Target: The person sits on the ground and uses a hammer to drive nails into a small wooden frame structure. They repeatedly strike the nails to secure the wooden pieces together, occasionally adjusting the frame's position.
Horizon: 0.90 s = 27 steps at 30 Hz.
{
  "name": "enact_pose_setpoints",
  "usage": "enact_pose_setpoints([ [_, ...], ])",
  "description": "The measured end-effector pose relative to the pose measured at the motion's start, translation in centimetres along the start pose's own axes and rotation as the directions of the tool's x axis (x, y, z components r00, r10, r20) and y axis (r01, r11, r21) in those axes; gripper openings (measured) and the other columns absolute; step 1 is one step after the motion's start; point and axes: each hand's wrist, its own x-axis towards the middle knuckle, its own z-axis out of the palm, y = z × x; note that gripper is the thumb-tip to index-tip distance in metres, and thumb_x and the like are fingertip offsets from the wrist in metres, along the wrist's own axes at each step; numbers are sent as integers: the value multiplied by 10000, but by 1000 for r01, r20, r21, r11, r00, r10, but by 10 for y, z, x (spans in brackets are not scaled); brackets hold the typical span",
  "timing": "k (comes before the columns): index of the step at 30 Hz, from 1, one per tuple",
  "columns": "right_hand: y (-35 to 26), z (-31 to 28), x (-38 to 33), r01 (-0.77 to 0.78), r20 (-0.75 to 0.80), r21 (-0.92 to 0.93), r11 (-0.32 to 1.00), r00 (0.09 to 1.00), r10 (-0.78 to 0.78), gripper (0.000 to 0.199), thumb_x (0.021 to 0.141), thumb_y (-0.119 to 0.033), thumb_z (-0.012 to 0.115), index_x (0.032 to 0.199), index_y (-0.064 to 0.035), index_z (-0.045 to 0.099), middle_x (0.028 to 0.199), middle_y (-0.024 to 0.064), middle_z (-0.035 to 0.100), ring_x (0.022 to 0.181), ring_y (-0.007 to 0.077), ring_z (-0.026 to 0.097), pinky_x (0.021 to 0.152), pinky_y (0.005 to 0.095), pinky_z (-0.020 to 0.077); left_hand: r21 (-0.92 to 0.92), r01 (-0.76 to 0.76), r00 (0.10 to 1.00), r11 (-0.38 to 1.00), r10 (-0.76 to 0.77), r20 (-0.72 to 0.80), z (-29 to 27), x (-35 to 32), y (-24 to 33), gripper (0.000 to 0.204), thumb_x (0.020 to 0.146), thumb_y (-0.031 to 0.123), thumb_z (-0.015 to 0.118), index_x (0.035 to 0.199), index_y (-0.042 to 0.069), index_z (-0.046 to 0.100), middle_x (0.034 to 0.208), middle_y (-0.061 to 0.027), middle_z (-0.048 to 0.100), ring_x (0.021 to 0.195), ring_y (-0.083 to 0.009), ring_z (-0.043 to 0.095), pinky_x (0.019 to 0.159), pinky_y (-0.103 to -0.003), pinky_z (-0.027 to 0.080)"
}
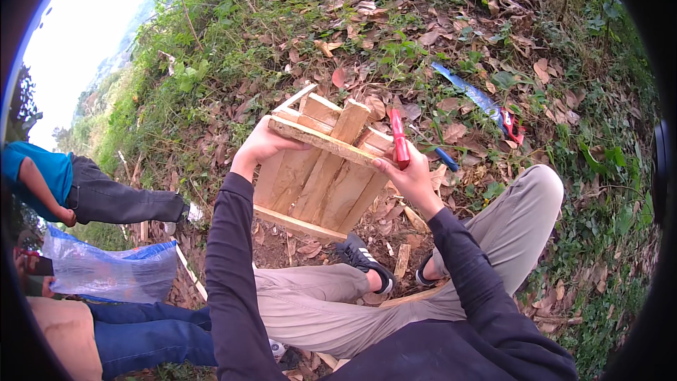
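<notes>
A small wooden frame of planks, with a strip of wood along its top edge and another along its bottom edge, is held up tilted in front of me. My left hand is closed on the upper left end of the top strip. My right hand pinches the right end of that strip with the thumb and also holds a slim red tool, upright; its exact kind I cannot make out. Shorter wood pieces stick up behind the top strip.
A handsaw with a blue blade and a screwdriver with a blue handle lie on leaf litter to the right. Wood offcuts lie by my shoes. Two people, one in blue jeans, are at the left beside a blue-edged plastic sheet.
</notes>
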Motion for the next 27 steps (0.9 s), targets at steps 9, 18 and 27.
enact_pose_setpoints([
  [9,-13,8,-10,-157,111,251,955,985,132,478,736,-218,926,844,-100,476,747,-86,416,666,39,399,572,236,372,18,24,971,1000,-27,239,-19,45,14,783,634,-50,890,1349,60,592,1192,-29,703,1100,-129,626,1009,-333,499],
  [18,1,37,11,-162,-188,362,918,952,242,375,804,-170,868,809,-87,503,740,-57,530,655,35,482,576,231,431,156,111,812,981,-180,556,-30,176,-26,472,740,38,856,1194,52,725,1198,-38,725,1127,-132,617,1025,-280,431],
  [27,22,40,34,-245,-305,484,840,852,425,361,812,-138,858,787,-89,501,729,-46,556,635,40,478,580,230,424,300,210,797,930,-341,499,5,240,-29,523,707,140,884,1177,-4,706,1168,-88,724,1070,-167,643,979,-293,453],
])
